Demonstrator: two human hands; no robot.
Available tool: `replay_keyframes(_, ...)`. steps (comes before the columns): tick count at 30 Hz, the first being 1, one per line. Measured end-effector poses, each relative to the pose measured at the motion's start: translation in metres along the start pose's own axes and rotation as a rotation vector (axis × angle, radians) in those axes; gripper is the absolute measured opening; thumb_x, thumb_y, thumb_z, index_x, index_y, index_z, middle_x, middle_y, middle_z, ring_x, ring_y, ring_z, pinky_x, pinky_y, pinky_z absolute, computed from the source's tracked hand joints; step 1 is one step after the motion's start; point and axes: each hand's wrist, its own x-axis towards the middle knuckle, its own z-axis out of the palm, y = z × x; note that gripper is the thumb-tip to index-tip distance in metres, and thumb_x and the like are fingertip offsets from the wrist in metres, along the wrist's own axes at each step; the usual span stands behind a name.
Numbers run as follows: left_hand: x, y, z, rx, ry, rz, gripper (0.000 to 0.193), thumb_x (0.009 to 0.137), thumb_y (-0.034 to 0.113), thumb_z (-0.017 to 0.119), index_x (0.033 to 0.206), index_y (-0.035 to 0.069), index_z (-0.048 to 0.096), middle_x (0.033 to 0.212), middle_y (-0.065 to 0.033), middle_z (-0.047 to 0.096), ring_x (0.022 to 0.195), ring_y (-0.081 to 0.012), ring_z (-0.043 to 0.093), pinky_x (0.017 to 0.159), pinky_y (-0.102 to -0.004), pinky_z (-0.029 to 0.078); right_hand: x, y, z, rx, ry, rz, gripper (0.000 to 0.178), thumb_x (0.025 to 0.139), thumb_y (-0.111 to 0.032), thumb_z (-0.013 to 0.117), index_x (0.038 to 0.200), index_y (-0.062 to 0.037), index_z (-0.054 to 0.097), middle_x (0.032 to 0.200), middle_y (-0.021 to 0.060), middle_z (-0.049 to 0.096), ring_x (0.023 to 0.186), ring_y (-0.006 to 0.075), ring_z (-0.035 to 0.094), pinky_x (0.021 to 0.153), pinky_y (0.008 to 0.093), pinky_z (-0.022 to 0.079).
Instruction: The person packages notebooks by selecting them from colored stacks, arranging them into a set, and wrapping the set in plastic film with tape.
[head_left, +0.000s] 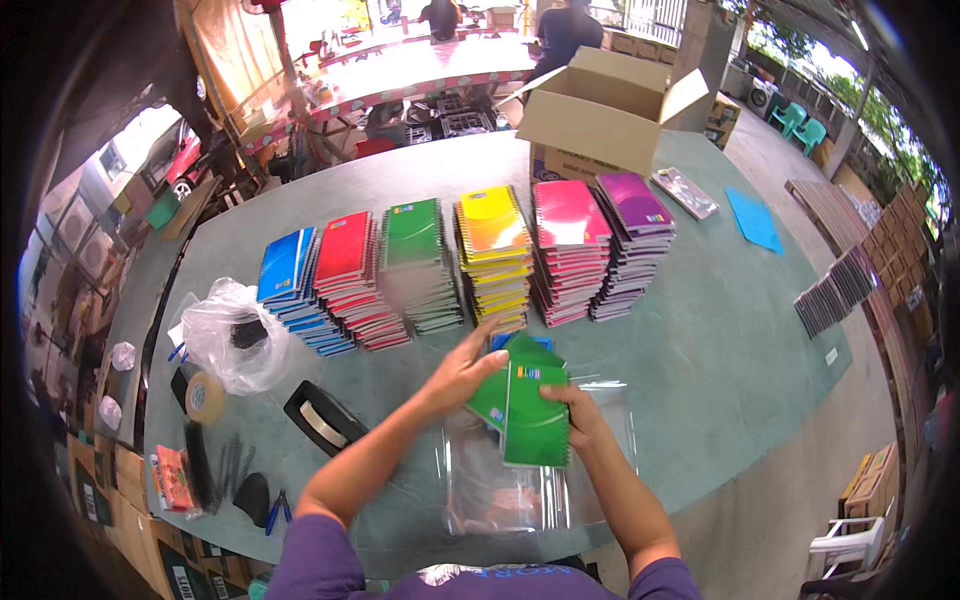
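Over the near middle of the table, my right hand [576, 412] is closed on green spiral notebooks [537, 415], its thumb across the front cover. They are fanned, with one tilted out behind the front one. My left hand [468, 368] rests against their left side, fingers stretched out and thumb on the cover. Part of a blue notebook [508, 342] shows behind them. Below lie clear plastic sleeves [500, 500]. Farther back stand stacks of spiral notebooks: blue [287, 262], red [345, 245], green [413, 232], yellow [492, 222], pink [571, 213] and purple [635, 203].
An open cardboard box [590, 140] stands at the back. At left are a plastic bag [225, 340], a tape roll [205, 398], a tape dispenser [323, 418] and blue-handled pliers [278, 512]. Dark spiral-bound stacks [838, 290] and a blue sheet [753, 219] lie right.
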Motion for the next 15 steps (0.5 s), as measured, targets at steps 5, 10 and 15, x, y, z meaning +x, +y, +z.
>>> replay_keyframes(5, -0.006, -0.016, 0.073, -0.209, 0.427, 0.095, 0.074, 0.084, 0.024, 0.065, 0.139, 0.0, 0.023, 0.133, -0.0136, 0.042, 0.119, -0.0225, 0.044, 0.1, -0.0343, 0.033, 0.017, -0.005, -0.005, -0.16, 0.264, -0.317, 0.044, 0.076, -0.012, 0.071, 0.114, -0.0024, 0.051, 0.097, 0.0083, 0.062, 0.085, 0.0172, 0.062, 0.075, 0.0291, 0.052)
replay_keyframes(10, 0.006, -0.039, 0.052, 0.334, 0.314, 0.013, 0.069, 0.067, 0.013, 0.078, 0.125, -0.001, 0.044, 0.112, -0.0122, 0.058, 0.107, -0.0195, 0.053, 0.093, -0.0316, 0.04, 0.037, -0.008, -0.061, -0.959, 0.254, -0.728, 0.05, 0.067, -0.01, 0.079, 0.109, -0.0004, 0.054, 0.097, 0.0071, 0.063, 0.086, 0.0141, 0.06, 0.081, 0.0275, 0.047)
replay_keyframes(15, 0.006, -0.069, 0.05, 0.358, 0.376, -0.121, 0.066, 0.06, 0.011, 0.081, 0.116, -0.002, 0.048, 0.108, -0.0148, 0.06, 0.1, -0.0222, 0.057, 0.088, -0.0317, 0.043, 0.047, 0.006, -0.084, -0.94, 0.182, -0.541, 0.055, 0.065, -0.015, 0.082, 0.108, 0.0009, 0.053, 0.099, 0.0067, 0.063, 0.092, 0.0132, 0.058, 0.083, 0.0277, 0.046)
